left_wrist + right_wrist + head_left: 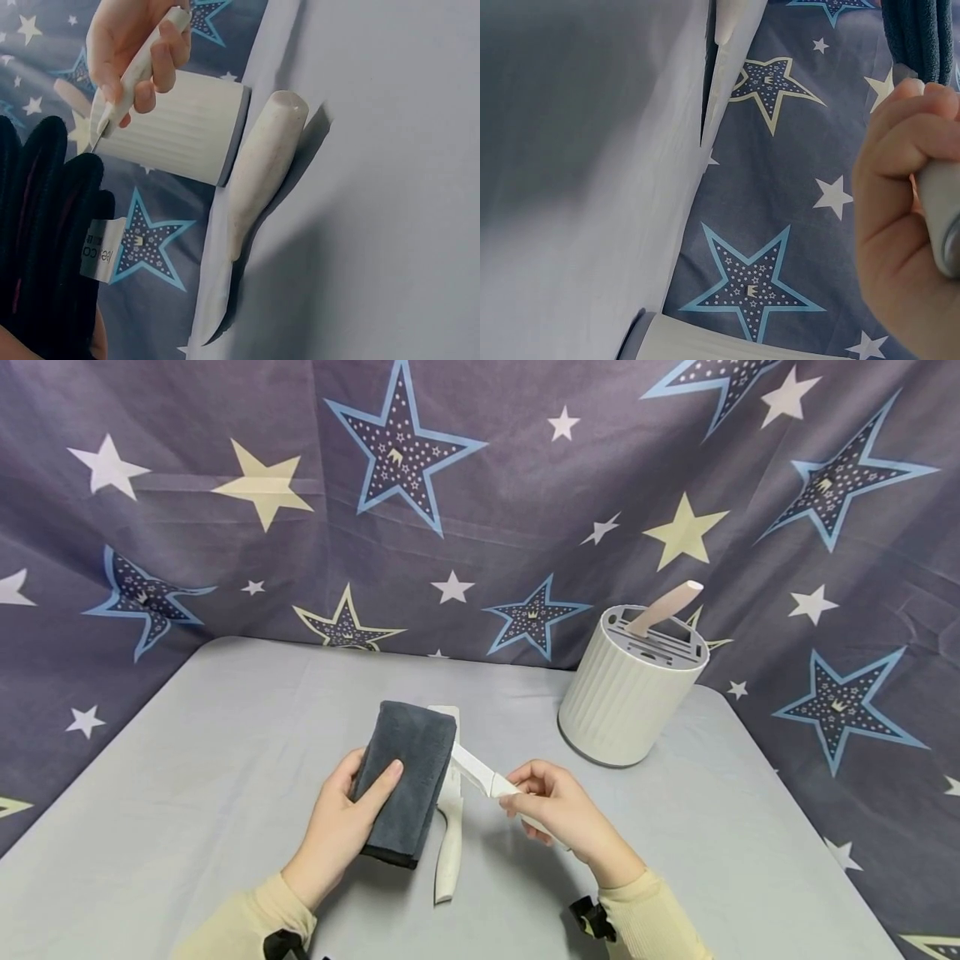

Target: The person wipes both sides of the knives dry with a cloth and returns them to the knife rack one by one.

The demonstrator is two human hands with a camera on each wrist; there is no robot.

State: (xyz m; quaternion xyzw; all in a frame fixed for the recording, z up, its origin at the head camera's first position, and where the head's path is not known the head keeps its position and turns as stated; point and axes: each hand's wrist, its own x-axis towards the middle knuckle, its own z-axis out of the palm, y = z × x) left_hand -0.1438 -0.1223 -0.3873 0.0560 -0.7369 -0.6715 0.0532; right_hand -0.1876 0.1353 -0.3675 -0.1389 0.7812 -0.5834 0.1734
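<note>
My left hand (341, 822) grips a folded dark grey towel (412, 768), thumb across its near face. The towel shows stacked folds and a white label in the left wrist view. My right hand (562, 814) holds a small knife (474, 768) by its white handle. The blade points up and left to the towel's right edge, where its tip is hidden. Below, a second white-handled knife (450, 852) lies on the table, its light blade partly behind the towel. In the right wrist view the curled fingers (892, 180) wrap the handle (936, 199).
A ribbed cream knife block (630, 702) stands at the back right of the grey table (247, 735). A pink-handled knife (666, 607) sticks out of its slotted top. A dark star-patterned curtain (495, 460) hangs behind the table.
</note>
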